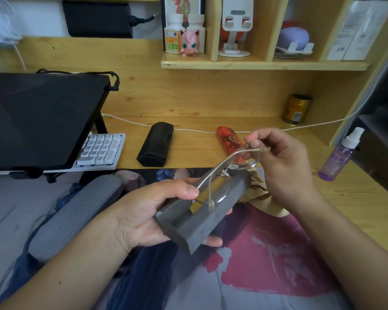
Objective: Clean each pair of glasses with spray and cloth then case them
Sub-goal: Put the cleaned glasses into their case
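Closest to the person, the left hand (148, 211) wraps its fingers and thumb around an open grey glasses case with a yellow lining (202, 211). It holds the case up above a big picture desk mat in red, grey and dark blue (267, 265). A pair of thin, clear rimless glasses with silver arms (229, 173) sits partly in the case, with one end sticking up. The right hand (285, 171) pinches that top end of the glasses between its thumb and fingers. Just under the right hand, a crumpled tan cloth (262, 193) lies on the mat, beside the case.

A grey padded wrist rest (76, 211) lies to the left. Further back, on the light wooden desk (195, 148), a closed black glasses case (155, 144) lies well apart from the hands. A see-through red case (230, 140) lies behind the right hand. A small purple spray bottle with a white top (339, 156) stands at the right. A white keyboard (101, 149) peeks out from under a black raised screen (40, 117) on the left. A gold tin can (296, 109) stands at the back. Up on the shelf, a pink round toy (189, 43) stands in front of two white pill bottles (184, 32).
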`<action>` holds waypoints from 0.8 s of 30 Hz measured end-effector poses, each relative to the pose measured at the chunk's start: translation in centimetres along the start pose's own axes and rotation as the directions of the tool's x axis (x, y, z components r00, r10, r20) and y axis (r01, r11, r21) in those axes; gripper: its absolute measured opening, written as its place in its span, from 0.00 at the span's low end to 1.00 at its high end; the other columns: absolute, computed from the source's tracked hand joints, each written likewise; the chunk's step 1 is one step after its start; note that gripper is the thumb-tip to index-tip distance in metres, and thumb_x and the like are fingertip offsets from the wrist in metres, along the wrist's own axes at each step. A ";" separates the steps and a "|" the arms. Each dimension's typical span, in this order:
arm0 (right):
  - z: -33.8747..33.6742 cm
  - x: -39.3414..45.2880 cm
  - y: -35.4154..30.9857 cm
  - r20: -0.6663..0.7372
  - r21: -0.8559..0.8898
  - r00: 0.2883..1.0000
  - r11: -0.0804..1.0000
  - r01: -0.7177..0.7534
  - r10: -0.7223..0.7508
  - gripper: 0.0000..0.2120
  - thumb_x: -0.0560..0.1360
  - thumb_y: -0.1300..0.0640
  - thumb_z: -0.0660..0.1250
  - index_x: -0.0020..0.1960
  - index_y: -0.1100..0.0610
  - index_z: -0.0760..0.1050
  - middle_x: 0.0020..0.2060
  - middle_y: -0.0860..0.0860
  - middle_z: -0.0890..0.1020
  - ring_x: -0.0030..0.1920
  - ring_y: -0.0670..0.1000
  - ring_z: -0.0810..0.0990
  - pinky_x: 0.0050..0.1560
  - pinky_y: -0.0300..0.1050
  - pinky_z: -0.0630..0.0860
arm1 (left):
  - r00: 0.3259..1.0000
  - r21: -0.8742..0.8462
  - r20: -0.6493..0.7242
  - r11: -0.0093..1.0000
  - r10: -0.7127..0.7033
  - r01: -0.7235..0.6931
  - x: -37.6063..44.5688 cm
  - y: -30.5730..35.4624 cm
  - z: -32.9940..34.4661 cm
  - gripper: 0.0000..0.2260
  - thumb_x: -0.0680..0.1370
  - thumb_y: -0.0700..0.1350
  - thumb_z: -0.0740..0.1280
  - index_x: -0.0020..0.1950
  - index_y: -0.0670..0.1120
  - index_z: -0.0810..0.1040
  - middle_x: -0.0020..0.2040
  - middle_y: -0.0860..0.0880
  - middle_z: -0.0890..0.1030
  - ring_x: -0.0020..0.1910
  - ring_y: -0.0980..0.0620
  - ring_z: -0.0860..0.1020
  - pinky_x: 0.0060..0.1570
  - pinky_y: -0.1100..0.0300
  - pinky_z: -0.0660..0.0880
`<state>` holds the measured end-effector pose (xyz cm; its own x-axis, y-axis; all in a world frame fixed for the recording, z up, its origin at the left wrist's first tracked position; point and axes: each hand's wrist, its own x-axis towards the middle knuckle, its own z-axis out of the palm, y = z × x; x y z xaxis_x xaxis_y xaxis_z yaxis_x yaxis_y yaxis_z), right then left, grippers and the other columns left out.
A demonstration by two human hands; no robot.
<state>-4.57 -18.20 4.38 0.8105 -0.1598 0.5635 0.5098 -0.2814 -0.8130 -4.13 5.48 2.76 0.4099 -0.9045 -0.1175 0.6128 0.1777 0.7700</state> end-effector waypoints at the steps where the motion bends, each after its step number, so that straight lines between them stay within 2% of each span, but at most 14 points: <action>1: -0.1 0.1 0.1 -0.003 0.002 1.000 1.000 -0.004 0.004 0.11 0.81 0.69 0.63 0.46 0.56 0.78 0.33 0.44 0.83 0.36 0.41 0.80 0.42 0.34 0.75 | 1.000 -0.015 -0.018 1.000 -0.003 0.003 0.0 0.0 -0.1 0.23 0.74 0.42 0.74 0.69 0.44 0.79 0.74 0.38 0.70 0.78 0.36 0.63 0.67 0.27 0.67; 4: -0.6 0.3 0.2 -0.047 0.024 0.999 1.000 -0.020 0.021 0.11 0.81 0.69 0.63 0.46 0.56 0.78 0.33 0.46 0.82 0.36 0.43 0.80 0.42 0.36 0.76 | 0.997 -0.052 -0.079 0.999 0.012 -0.016 -0.1 0.1 -0.4 0.33 0.73 0.41 0.76 0.76 0.39 0.68 0.71 0.38 0.70 0.71 0.36 0.70 0.66 0.25 0.66; 6: -1.0 0.6 0.5 -0.118 0.031 0.992 0.998 -0.048 0.051 0.11 0.81 0.68 0.62 0.47 0.56 0.78 0.36 0.47 0.81 0.38 0.45 0.80 0.43 0.38 0.77 | 0.986 -0.084 -0.166 0.996 0.024 -0.038 0.0 0.3 -0.2 0.35 0.73 0.42 0.74 0.76 0.37 0.65 0.67 0.38 0.73 0.64 0.37 0.74 0.64 0.25 0.68; 8: -1.2 0.9 1.0 -0.194 0.062 0.975 0.993 -0.101 0.111 0.11 0.82 0.67 0.62 0.47 0.55 0.79 0.38 0.48 0.80 0.40 0.47 0.80 0.44 0.40 0.79 | 0.964 -0.120 -0.258 0.989 0.056 -0.089 0.2 0.4 0.2 0.29 0.74 0.43 0.71 0.75 0.40 0.71 0.63 0.38 0.76 0.61 0.38 0.76 0.64 0.24 0.68; 11: -1.0 0.8 1.2 -0.293 -0.005 0.947 0.990 -0.142 0.134 0.10 0.82 0.67 0.62 0.50 0.56 0.79 0.39 0.47 0.80 0.39 0.43 0.81 0.46 0.43 0.82 | 0.900 -0.192 -0.416 0.956 0.127 -0.223 0.7 0.4 0.8 0.18 0.75 0.46 0.67 0.64 0.42 0.82 0.56 0.40 0.81 0.59 0.38 0.77 0.61 0.23 0.70; 14: -0.5 0.3 0.9 -0.369 -0.181 0.929 0.978 -0.102 0.028 0.09 0.82 0.64 0.63 0.51 0.53 0.79 0.41 0.46 0.81 0.37 0.38 0.79 0.42 0.36 0.78 | 0.835 -0.206 -0.519 0.922 0.182 -0.329 0.9 0.3 0.9 0.14 0.76 0.49 0.66 0.56 0.44 0.84 0.53 0.41 0.83 0.54 0.38 0.80 0.61 0.27 0.72; 17: -0.2 -0.1 0.4 -0.374 -0.315 0.921 0.949 -0.020 -0.105 0.08 0.82 0.62 0.63 0.52 0.51 0.78 0.44 0.51 0.82 0.40 0.41 0.80 0.45 0.40 0.77 | 0.813 -0.167 -0.537 0.917 0.223 -0.362 0.8 0.3 1.0 0.14 0.75 0.50 0.67 0.53 0.45 0.86 0.53 0.42 0.83 0.54 0.41 0.79 0.67 0.32 0.69; 19: 0.0 -0.3 0.5 -0.387 -0.327 0.915 0.945 -0.021 -0.113 0.09 0.82 0.62 0.63 0.51 0.50 0.78 0.43 0.51 0.82 0.41 0.43 0.80 0.46 0.41 0.77 | 0.787 -0.078 -0.559 0.928 0.261 -0.364 0.8 0.5 1.2 0.16 0.74 0.50 0.67 0.57 0.46 0.85 0.55 0.43 0.82 0.54 0.42 0.78 0.68 0.37 0.70; 21: 0.6 -0.4 0.8 -0.433 -0.138 0.900 0.982 -0.127 0.055 0.10 0.82 0.63 0.63 0.49 0.51 0.79 0.40 0.47 0.82 0.39 0.43 0.81 0.45 0.40 0.80 | 0.687 0.104 -0.649 0.933 0.327 -0.345 0.9 0.6 1.3 0.19 0.73 0.49 0.70 0.63 0.47 0.82 0.57 0.40 0.82 0.54 0.43 0.80 0.59 0.45 0.77; 22: 0.9 -0.4 1.0 -0.428 0.062 0.877 0.975 -0.212 0.218 0.10 0.82 0.65 0.62 0.49 0.53 0.79 0.38 0.47 0.81 0.38 0.44 0.82 0.45 0.40 0.81 | 0.615 0.219 -0.694 0.923 0.375 -0.316 1.0 0.8 1.3 0.19 0.74 0.48 0.70 0.65 0.48 0.80 0.60 0.39 0.82 0.54 0.43 0.81 0.53 0.47 0.79; 24: 1.7 -0.5 1.5 -0.285 0.478 0.796 0.799 -0.365 0.534 0.08 0.83 0.67 0.61 0.50 0.59 0.78 0.35 0.52 0.80 0.38 0.48 0.83 0.44 0.41 0.82 | 0.503 0.384 -0.727 0.885 0.466 -0.265 0.9 1.0 1.4 0.15 0.77 0.44 0.70 0.63 0.50 0.79 0.60 0.42 0.83 0.54 0.44 0.83 0.47 0.47 0.79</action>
<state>-3.76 -16.91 2.62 0.8354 -0.5468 0.0561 0.2495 0.2862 -0.9251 -4.06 4.28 4.33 0.9836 -0.0906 -0.1561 0.1741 0.2480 0.9530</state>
